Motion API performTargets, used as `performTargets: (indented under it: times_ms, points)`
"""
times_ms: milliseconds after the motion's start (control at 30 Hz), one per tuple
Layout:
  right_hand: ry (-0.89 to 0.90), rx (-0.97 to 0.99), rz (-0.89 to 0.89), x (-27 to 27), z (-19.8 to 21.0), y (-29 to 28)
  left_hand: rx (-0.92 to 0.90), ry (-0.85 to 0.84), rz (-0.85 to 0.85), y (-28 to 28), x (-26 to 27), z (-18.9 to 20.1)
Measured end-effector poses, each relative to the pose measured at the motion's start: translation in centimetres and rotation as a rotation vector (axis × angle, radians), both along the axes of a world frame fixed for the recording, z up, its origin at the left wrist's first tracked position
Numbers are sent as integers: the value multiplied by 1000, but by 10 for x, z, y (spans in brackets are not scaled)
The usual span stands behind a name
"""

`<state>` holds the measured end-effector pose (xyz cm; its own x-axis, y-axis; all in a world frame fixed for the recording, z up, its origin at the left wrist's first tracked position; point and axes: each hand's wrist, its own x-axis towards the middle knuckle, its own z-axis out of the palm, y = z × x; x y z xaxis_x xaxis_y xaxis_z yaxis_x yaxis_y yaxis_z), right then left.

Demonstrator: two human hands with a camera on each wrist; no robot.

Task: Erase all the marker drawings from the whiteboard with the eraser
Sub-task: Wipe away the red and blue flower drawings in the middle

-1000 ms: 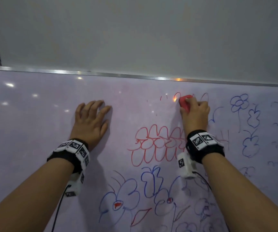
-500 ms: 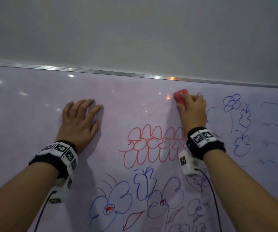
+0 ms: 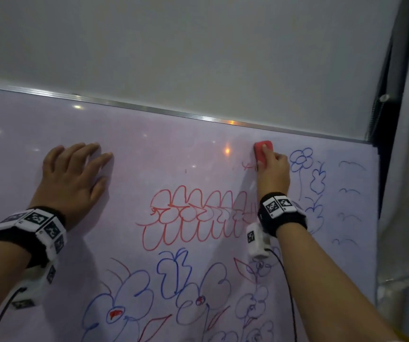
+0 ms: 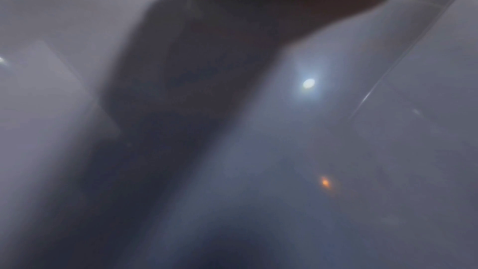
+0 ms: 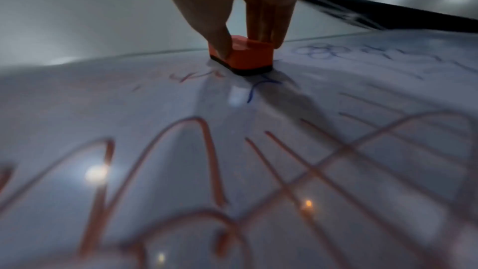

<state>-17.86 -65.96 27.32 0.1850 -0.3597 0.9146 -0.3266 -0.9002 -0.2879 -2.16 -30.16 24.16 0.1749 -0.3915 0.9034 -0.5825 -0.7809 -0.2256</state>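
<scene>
The whiteboard fills the lower part of the head view. My right hand pinches a small red eraser with a black felt base and presses it on the board near the top edge, beside a blue flower. A small red scribble lies just left of the eraser. Red scalloped loops sit below, and blue flowers lower down. My left hand lies flat on the board at the left, fingers spread. The left wrist view is blurred.
A metal frame strip bounds the board at the top, with a pale wall above. A dark vertical post stands at the board's right end. Blue cloud marks run down the right side.
My right hand has slid the eraser rightward and a little up along the top of the board; red marks there are wiped away. The left hand stays flat in place.
</scene>
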Motion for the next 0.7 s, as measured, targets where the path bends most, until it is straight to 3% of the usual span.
performTargets:
  times_ms: [67,167,200,267,333,367,433,500,567,700]
  points:
    - [-145,187,32,0,4,-12,-11,1,1,-1,0,0]
    - [-147,261,131,8,2,40,-19,2,-10,-1,-1,1]
    - [-156,163,191,15,-5,53,-22,-5,-11,-1,-2,1]
    - [13,-108,250,17,-22,71,-22,-16,-10,-1,-3,0]
    - [63,-155,258,12,-29,45,-21,-21,-9,-2,-2,0]
    - [57,-143,141,5,-25,27,-25,-24,-7,-2,-2,0]
    - [3,29,-7,-7,-9,-7,-27,-32,-1,-3,-1,0]
    - [-152,264,34,-5,-2,-28,-21,-39,9,-2,-1,0]
    - [-198,342,76,-1,-5,-6,-16,-41,9,-1,-1,1]
    - [-22,7,177,10,-48,29,-29,-40,-3,-1,-1,0]
